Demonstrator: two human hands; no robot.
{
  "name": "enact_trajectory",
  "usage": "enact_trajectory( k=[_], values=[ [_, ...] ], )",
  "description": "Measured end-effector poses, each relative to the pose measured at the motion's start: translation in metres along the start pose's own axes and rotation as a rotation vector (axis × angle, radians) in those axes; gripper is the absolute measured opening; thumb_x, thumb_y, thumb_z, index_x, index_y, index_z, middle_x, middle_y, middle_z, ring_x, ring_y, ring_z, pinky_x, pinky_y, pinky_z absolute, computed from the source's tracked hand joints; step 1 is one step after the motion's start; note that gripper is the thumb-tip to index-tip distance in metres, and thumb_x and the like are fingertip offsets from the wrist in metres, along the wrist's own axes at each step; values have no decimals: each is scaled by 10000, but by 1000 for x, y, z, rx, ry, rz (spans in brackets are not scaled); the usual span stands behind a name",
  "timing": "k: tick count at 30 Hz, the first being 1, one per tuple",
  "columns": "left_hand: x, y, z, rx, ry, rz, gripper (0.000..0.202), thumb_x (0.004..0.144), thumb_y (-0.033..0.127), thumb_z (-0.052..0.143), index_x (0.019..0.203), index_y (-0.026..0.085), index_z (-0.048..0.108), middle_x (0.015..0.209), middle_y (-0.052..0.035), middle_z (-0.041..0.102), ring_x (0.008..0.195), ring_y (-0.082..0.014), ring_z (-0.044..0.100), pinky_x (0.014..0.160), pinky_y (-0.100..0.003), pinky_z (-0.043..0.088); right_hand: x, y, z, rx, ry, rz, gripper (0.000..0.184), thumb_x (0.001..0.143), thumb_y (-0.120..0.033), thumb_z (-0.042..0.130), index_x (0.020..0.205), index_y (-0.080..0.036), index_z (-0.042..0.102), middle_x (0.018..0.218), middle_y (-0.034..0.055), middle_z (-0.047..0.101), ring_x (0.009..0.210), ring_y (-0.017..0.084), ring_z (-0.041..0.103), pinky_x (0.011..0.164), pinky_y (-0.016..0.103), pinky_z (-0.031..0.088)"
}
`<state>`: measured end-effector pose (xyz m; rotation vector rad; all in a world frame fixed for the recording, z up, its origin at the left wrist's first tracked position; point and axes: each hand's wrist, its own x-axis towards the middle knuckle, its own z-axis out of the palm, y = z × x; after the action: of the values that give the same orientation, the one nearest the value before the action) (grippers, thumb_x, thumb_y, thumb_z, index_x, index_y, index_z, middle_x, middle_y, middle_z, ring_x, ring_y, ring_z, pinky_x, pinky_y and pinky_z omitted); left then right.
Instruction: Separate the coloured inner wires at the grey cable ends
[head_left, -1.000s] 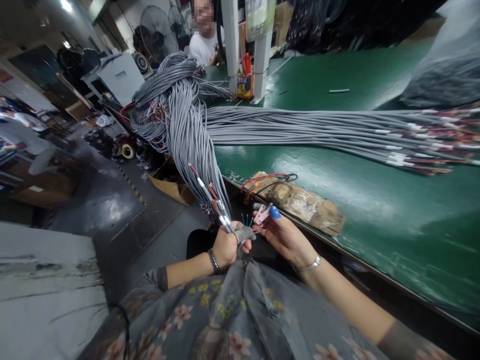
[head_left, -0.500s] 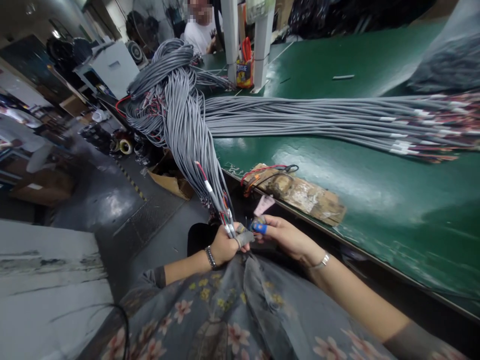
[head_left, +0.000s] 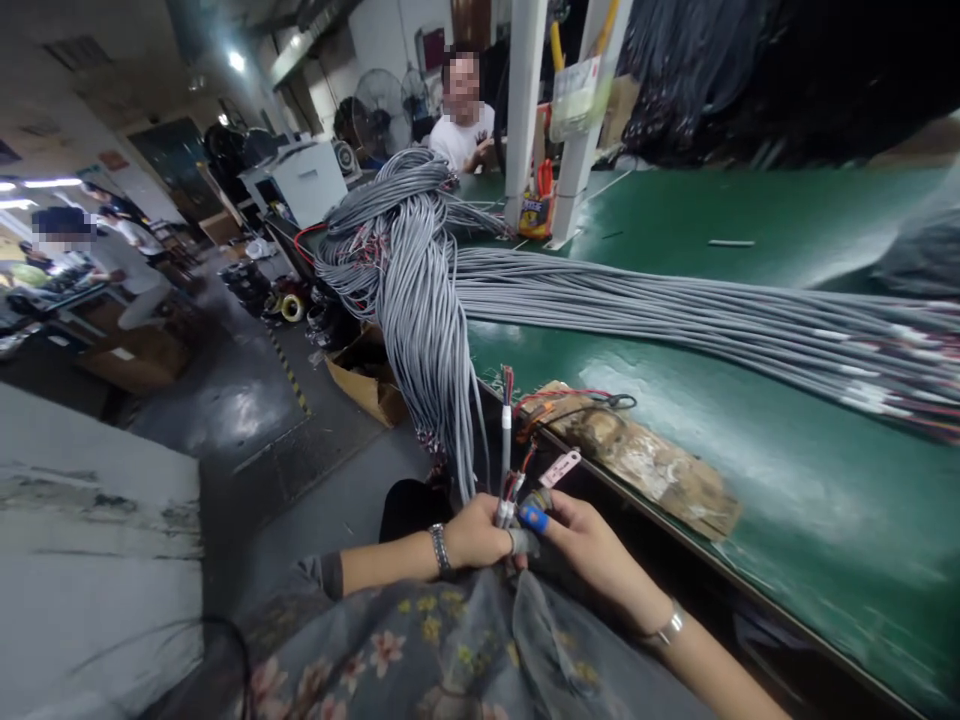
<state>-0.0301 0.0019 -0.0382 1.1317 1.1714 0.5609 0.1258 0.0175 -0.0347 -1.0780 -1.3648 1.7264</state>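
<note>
My left hand is closed around the end pieces of grey cables, which stand up from the fist with white bands and bared coloured wires at their tips. Tape wraps its thumb. Close beside it, my right hand has thumb and forefinger pinched together by the wire ends, with blue tape on the thumb. What lies between those fingertips is too small to make out. A pink tag shows just above the right fingers. Behind my left hand hangs a thick bundle of grey cables over the table edge.
Grey cables run along the green table. A worn wooden board with red and black leads lies at the edge. Red-handled pliers stand by white posts. A cardboard box sits below; a person sits across.
The view has tilted upward. The cable ends in my left hand now stand upright, apart from the hanging bundle. My right hand stays close beside the left.
</note>
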Motion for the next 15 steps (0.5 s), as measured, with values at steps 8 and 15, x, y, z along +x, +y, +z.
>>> enact_trajectory(
  k=[8, 15],
  values=[
    [1, 3, 1, -80, 32, -54, 89, 567, 157, 590, 479, 163, 585, 406, 20, 544, 389, -94, 458, 437, -218, 371, -4, -3, 3, 59, 42, 37, 385, 558, -542, 782, 631, -200, 620, 562, -9, 625, 521, 160, 547, 559, 295, 450],
    [2, 2, 1, -37, 2, -40, 193, 597, 264, 647, 454, 162, 568, 415, 13, 532, 392, -96, 455, 438, -230, 377, -1, 9, 5, 45, 70, 6, 399, 618, -576, 734, 654, -198, 610, 578, -2, 624, 522, 158, 546, 552, 299, 455]
  ],
)
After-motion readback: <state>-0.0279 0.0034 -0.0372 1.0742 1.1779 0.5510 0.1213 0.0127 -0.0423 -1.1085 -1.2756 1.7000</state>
